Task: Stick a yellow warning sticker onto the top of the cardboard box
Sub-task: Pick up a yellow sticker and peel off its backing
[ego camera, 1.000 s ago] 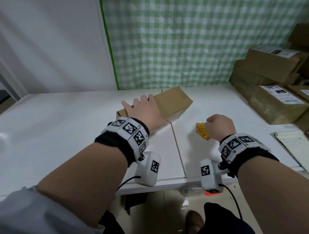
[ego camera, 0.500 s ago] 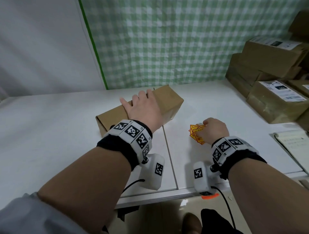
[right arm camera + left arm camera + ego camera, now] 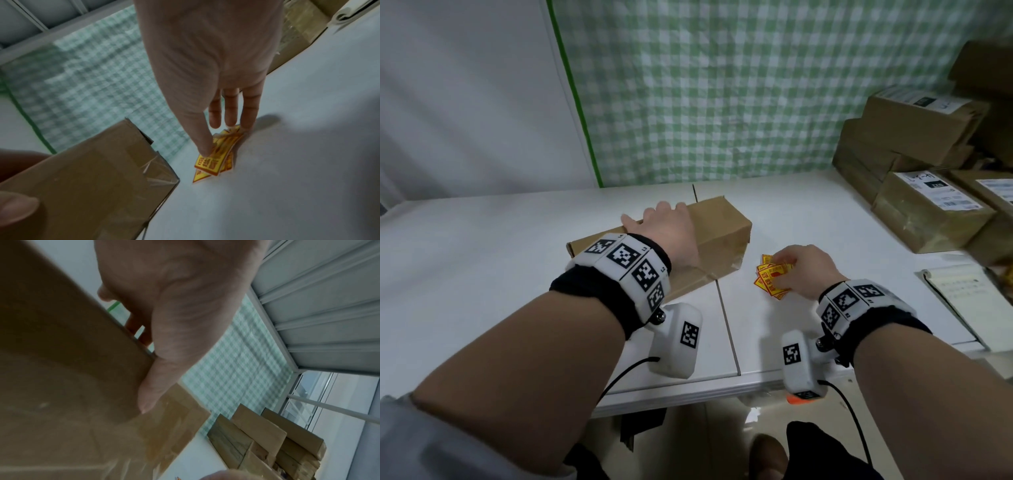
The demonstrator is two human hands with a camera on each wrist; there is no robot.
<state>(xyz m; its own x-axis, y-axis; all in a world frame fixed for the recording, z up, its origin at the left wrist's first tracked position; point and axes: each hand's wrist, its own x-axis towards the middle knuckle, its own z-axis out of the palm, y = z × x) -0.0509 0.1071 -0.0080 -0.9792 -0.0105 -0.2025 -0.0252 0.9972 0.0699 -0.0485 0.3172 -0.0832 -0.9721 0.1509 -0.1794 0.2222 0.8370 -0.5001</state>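
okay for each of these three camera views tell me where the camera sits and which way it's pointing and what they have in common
Head: worn on the head, looking forward and down at the table; both forearms, left hand and right hand show.
Left wrist: looks along the left hand at the cardboard box it grips.
Right wrist: looks along the right hand, its fingers on the yellow stickers.
Shared: all three show the box; head and right wrist share the stickers.

Stacked parcels (image 3: 914, 164), notepad (image 3: 962, 301), checked cloth (image 3: 722, 85)

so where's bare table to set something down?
Bare table lies left of the cardboard box, and between the box and the checked curtain. Crowded on the right: stacked parcels, a notepad, and the stickers under the right hand.
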